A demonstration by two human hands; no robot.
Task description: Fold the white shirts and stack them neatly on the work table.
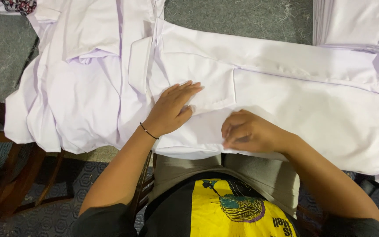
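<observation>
Shirt (251,87) on bench (224,17): my left hand (172,109) presses flat, fingers spread; right hand (248,131) seemingly pinches the hem. Uneven pull could crease it.

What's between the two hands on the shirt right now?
Only bare white shirt fabric, with a fold edge, separates the flat left hand from the pinching right hand, in the head view.

A single head-worn view looks steeply down from close above the large pale lilac-white cotton shirt (286,87) spread flat on a grey felt-covered table (242,17). The shirt fills the middle of the picture; nearer the camera than the shirt, the wearer's own forearms and lap enter from the bottom edge.
</observation>
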